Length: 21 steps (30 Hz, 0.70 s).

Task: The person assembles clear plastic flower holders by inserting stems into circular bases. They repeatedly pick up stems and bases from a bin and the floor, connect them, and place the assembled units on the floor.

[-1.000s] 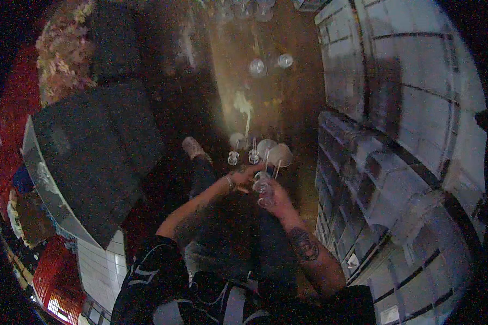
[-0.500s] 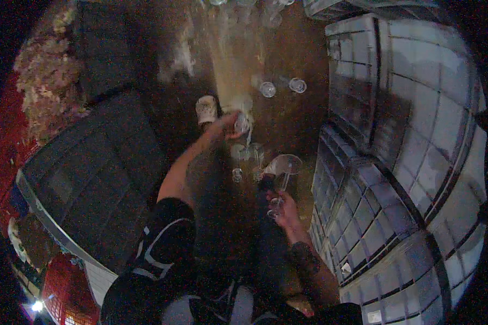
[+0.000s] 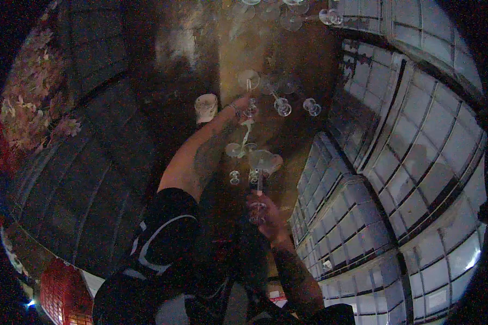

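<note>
My left hand [image 3: 242,105] reaches out over the brown table and is closed round a clear stemmed glass [image 3: 249,81] with a wide round end. My right hand [image 3: 267,211] is nearer to me, closed on another clear stemmed glass [image 3: 263,161], whose broad end points away from me. Between the hands stand more clear stemmed glasses [image 3: 234,177], partly hidden by the right-hand one. Two others [image 3: 282,106] [image 3: 312,106] are to the right of my left hand. A whitish cylindrical container [image 3: 206,107] stands beside my left wrist. Dim light blurs finer details.
Several more clear glasses [image 3: 291,18] stand at the far end of the table [image 3: 230,49]. Pale grid-patterned crates [image 3: 358,227] are stacked along the right. Dark gridded panels [image 3: 100,179] line the left, with pinkish flowers [image 3: 32,108] beyond and a red basket [image 3: 65,287] at lower left.
My left hand has moved slightly away from me, still holding its glass. My right hand has moved left, and its glass has swung left with it. The whole view has also shifted.
</note>
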### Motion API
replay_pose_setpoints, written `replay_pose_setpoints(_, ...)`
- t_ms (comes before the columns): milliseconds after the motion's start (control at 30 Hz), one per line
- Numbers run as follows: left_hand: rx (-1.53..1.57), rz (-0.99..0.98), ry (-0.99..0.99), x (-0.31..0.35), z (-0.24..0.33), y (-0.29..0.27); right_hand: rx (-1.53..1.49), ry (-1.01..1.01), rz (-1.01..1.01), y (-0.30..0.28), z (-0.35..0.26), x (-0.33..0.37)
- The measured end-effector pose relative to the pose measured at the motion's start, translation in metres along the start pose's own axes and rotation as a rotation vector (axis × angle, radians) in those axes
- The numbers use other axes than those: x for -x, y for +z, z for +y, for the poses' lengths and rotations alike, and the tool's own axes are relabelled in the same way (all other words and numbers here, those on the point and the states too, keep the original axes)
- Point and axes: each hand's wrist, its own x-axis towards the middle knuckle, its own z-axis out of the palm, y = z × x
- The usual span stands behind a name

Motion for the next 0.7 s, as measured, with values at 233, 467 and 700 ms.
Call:
replay_pose_setpoints(233, 0.067, -0.041, 0.001, 0.013, 0.0, -0.004, 0.175, -0.014, 0.089, 0.026, -0.013, 0.013)
replay_pose_setpoints(467, 0.179, -0.049, 0.048, 0.021, -0.01, 0.008, 0.467, -0.363, -0.073, 0.092, -0.078, 0.087)
replay_pose_setpoints(700, 0.39, -0.049, 0.146, 0.062, -0.02, -0.053, 0.503, -0.479, -0.03, 0.19, -0.207, 0.014)
